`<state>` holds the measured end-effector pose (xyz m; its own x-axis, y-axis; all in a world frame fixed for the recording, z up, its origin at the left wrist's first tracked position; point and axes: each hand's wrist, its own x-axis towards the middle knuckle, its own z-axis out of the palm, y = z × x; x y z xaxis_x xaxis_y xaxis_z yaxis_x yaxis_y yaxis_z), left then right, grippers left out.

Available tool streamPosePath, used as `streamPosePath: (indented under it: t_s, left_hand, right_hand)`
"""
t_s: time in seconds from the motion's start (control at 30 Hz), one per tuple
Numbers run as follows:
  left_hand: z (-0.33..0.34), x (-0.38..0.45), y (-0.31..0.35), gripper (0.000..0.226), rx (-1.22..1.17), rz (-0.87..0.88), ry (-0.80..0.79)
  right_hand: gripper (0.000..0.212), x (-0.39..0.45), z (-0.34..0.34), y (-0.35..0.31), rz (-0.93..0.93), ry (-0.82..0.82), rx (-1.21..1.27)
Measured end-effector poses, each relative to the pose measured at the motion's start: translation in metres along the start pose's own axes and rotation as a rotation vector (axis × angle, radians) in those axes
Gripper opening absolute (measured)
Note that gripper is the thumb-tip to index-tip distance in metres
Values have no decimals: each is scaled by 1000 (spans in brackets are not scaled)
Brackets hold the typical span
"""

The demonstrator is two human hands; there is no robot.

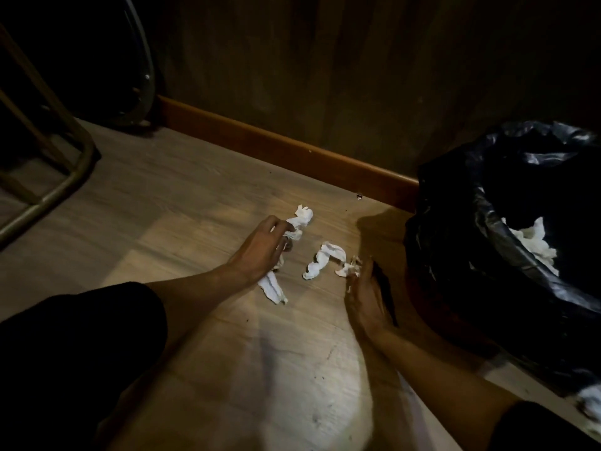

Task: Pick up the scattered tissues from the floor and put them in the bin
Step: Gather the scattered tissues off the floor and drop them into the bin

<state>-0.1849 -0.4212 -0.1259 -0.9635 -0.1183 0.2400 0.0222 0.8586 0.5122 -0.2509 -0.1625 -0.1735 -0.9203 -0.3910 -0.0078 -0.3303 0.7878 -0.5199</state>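
Crumpled white tissues lie on the wooden floor. My left hand [261,247] is curled over one twisted tissue [300,221], fingers closed on its near end. Another tissue [272,288] sticks out from under that hand's wrist. A third tissue [322,260] lies loose between my hands. My right hand [366,292] rests on the floor with its fingertips on a small tissue scrap [348,270]. The bin [461,255], lined with a black bag, stands at the right, with white tissues [533,244] inside it.
A wooden skirting board [260,141] and dark wall run behind the tissues. Metal chair legs [58,177] stand at the left. A white scrap [590,402] lies near the bin's base at the far right. My dark-clothed knee fills the lower left.
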Motion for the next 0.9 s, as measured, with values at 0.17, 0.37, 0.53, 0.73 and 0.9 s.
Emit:
streamPosePath:
  t_s: [0.17,0.37,0.53,0.73,0.9]
  left_hand:
    - [2,-27,-9,27,35,-13,-110]
    - [3,-56,-10,87,263,-1,-330]
    - [15,-68,-16,82,401,38,-260]
    - [12,-61,-23,81,175,-67,-185]
    - [8,-53,-29,80,51,-214,-161]
  right_hand:
    - [36,5,-10,-44,-119,55,127]
    - [62,28,22,-58,-200,-128,-59]
    - [43,32,30,-53,-265,-35,-119]
    - [50,75,19,-75,-315,-135,-107]
    - [54,109,23,-105,-345,-191,-66]
